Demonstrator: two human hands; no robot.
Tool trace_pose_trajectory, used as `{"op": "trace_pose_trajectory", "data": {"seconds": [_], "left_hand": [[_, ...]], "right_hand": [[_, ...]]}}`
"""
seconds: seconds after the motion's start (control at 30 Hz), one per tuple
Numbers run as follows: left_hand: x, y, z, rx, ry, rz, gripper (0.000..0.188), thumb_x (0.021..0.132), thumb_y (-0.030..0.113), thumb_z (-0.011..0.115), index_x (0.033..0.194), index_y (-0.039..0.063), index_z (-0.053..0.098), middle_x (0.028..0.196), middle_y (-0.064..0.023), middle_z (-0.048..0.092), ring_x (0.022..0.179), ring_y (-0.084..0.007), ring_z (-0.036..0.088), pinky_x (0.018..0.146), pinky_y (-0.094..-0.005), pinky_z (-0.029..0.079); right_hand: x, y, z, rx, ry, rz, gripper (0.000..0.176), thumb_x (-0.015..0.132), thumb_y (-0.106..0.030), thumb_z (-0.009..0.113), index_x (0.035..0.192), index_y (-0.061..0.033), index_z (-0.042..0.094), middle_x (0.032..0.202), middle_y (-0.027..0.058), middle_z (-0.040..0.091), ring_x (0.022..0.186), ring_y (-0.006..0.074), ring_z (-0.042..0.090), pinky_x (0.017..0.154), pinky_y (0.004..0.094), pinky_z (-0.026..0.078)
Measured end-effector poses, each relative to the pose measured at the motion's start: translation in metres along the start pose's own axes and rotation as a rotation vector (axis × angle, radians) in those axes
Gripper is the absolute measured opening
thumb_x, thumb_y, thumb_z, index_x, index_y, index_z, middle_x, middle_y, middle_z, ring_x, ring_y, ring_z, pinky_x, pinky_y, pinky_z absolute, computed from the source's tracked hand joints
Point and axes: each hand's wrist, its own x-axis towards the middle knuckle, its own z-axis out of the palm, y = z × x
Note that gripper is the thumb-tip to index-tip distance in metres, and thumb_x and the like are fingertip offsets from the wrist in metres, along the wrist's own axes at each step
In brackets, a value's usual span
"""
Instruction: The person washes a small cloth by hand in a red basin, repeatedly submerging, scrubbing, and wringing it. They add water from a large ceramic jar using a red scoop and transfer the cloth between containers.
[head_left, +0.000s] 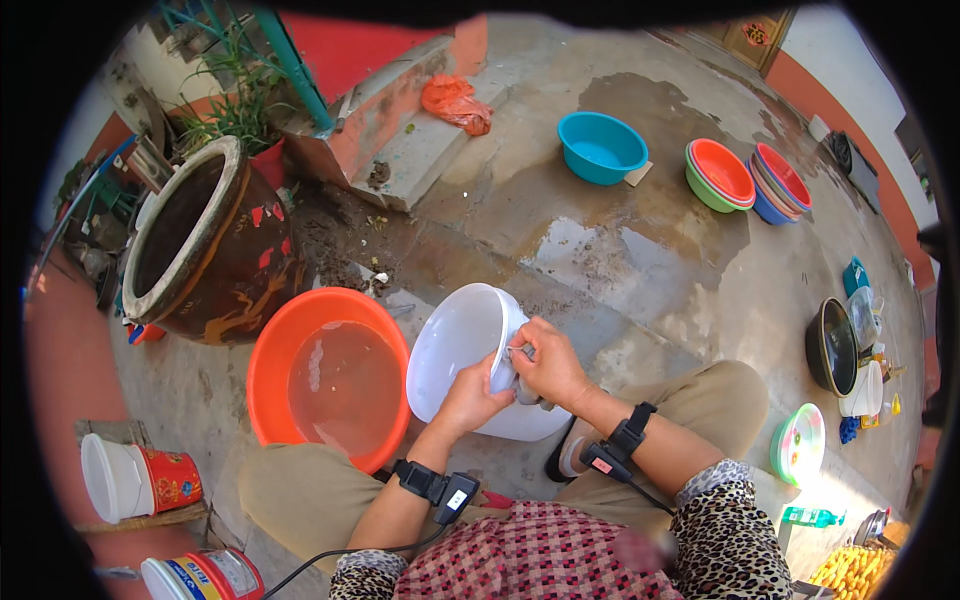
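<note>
Between my knees a white plastic basin (457, 341) is tipped on its side, its inside facing left. My left hand (474, 397) grips its rim, thumb on the near side. Against the outside of that rim, my right hand (551, 364) pinches a small thin item (517, 348) that is too small to name. Some greyish material, perhaps a cloth (527, 393), shows below the right hand; fingers partly hide it. Just left of the white basin stands an orange plastic basin (262, 375) holding cloudy water (341, 382).
A large glazed urn (259, 277) stands at left, below a concrete step (427, 154). Painted buckets (172, 480) sit lower left. Farther off are a teal basin (600, 146), stacked coloured basins (720, 176) and a dark basin (831, 346). The concrete floor has wet patches (637, 97).
</note>
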Motion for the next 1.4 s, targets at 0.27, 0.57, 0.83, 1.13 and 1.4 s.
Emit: {"op": "trace_pose_trajectory", "data": {"seconds": [0.27, 0.57, 0.83, 1.13, 1.4], "left_hand": [[0.0, 0.0, -0.003, 0.002, -0.014, -0.007, 0.064, 0.077, 0.014, 0.076, 0.137, 0.009, 0.053, 0.108, -0.0172, 0.07, 0.101, -0.0317, 0.068, 0.086, -0.0381, 0.052], [-0.011, 0.001, -0.007, -0.041, -0.113, -0.035, 0.059, 0.081, 0.01, 0.075, 0.137, 0.007, 0.054, 0.109, -0.0109, 0.071, 0.099, -0.0198, 0.066, 0.088, -0.0336, 0.051], [-0.021, -0.009, -0.013, -0.006, -0.219, -0.022, 0.057, 0.084, 0.009, 0.072, 0.138, 0.009, 0.055, 0.11, -0.0081, 0.073, 0.099, -0.0164, 0.067, 0.089, -0.0315, 0.051], [-0.022, -0.015, -0.022, 0.03, -0.15, -0.059, 0.067, 0.081, 0.014, 0.075, 0.143, 0.019, 0.053, 0.108, -0.015, 0.073, 0.098, -0.027, 0.07, 0.089, -0.0338, 0.051], [-0.015, 0.007, -0.008, 0.081, -0.061, 0.039, 0.064, 0.078, 0.014, 0.075, 0.138, 0.007, 0.054, 0.108, -0.0179, 0.07, 0.102, -0.0307, 0.067, 0.091, -0.0368, 0.05]], "right_hand": [[-0.006, -0.001, -0.001, -0.03, -0.049, -0.147, 0.008, 0.083, -0.005, 0.065, 0.089, -0.0036, 0.059, 0.091, 0.0145, 0.059, 0.077, 0.0364, 0.062, 0.069, 0.0428, 0.05], [0.01, 0.019, -0.005, -0.002, 0.021, 0.03, 0.008, 0.085, -0.008, 0.065, 0.089, -0.0027, 0.06, 0.091, 0.0144, 0.061, 0.081, 0.0355, 0.063, 0.071, 0.042, 0.05], [0.023, 0.036, -0.024, 0.026, 0.085, 0.261, 0.011, 0.085, -0.011, 0.067, 0.092, -0.0024, 0.066, 0.078, 0.0111, 0.065, 0.069, 0.0233, 0.062, 0.065, 0.0354, 0.05], [0.026, 0.025, -0.036, 0.062, 0.096, 0.248, 0.014, 0.085, -0.014, 0.067, 0.093, -0.0018, 0.065, 0.089, 0.0169, 0.068, 0.079, 0.0307, 0.065, 0.072, 0.0398, 0.051], [0.004, 0.011, -0.007, -0.01, -0.01, 0.076, 0.011, 0.082, -0.009, 0.067, 0.091, -0.0033, 0.065, 0.097, 0.0147, 0.062, 0.086, 0.0349, 0.063, 0.075, 0.0425, 0.05]]}}
